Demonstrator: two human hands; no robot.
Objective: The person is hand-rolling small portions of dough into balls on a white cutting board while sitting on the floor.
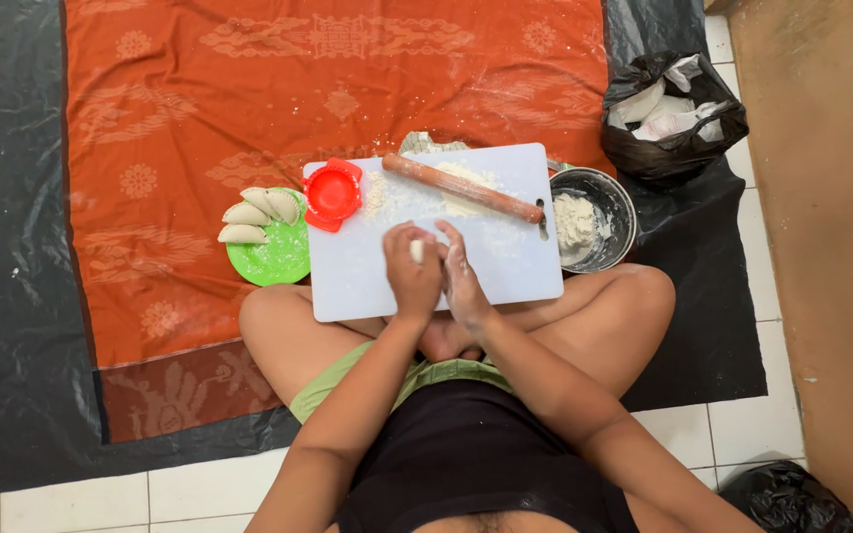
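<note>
- Overhead view from a head camera: a person sat cross-legged on the floor, on an orange patterned cloth (249,79) spread over black plastic sheeting (12,197), and worked dough on a board across the knees.
- Far left of the work area, one round green plate (283,259) lay on the cloth, touching the board's left edge. It held four folded, half-moon dough parcels (249,212), crowded toward its upper left; the rest of the plate was bare. These four appeared to be the finished share.
- Next, one red round press mould (333,192) lay shut on the top left corner of one white cutting board (515,266), with loose flour beside it.
- At the board's near edge, the left hand (412,281) and right hand (464,281) met. The fingers of both curled closed around one small piece of dough (417,251), only a pale sliver showing between them. It looked unshaped as yet, so a fifth parcel seemed just begun.
- Across the top of the board, one brown wooden rolling pin (464,188) lay slantwise over a patch of flour, untouched.
- Right of the board, one metal bowl (622,212) held a lump of dough, suggesting more pieces remained to be made.
- Far right, one black plastic bag (673,148) sat open with white packets inside; how many, I cannot tell.
</note>
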